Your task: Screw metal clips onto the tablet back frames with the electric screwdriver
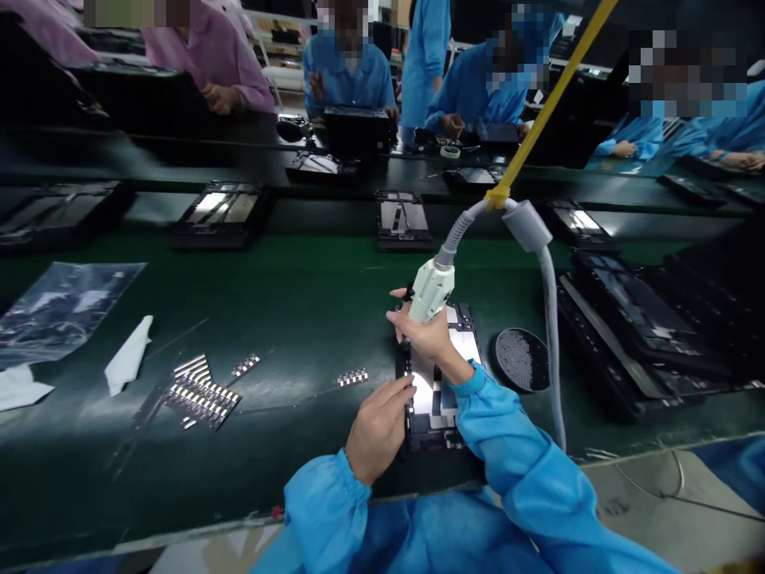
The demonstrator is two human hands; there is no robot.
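My right hand point(427, 331) is closed around a pale electric screwdriver point(433, 288), which hangs on a grey cable from a yellow strap. The tool is over the upper left part of a flat black-framed tablet-like device point(423, 395) with shiny silver panels; its tip is hidden behind my hand. My left hand point(379, 426) lies at the device's left edge. Its fingers are stretched out, with the tips touching the frame, and the thumb is hidden. Right of the device stands a round black dish point(522, 360) filled with many tiny parts, probably screws.
Strips of small metallic parts point(203, 392) lie on the green bench, with white paper point(130, 355) and a clear plastic bag point(68, 307) farther left. Stacked black devices point(645, 319) stand at right. Similar units point(404, 222) line the far side, where co-workers sit. The grey cable point(553, 343) droops beside my right arm.
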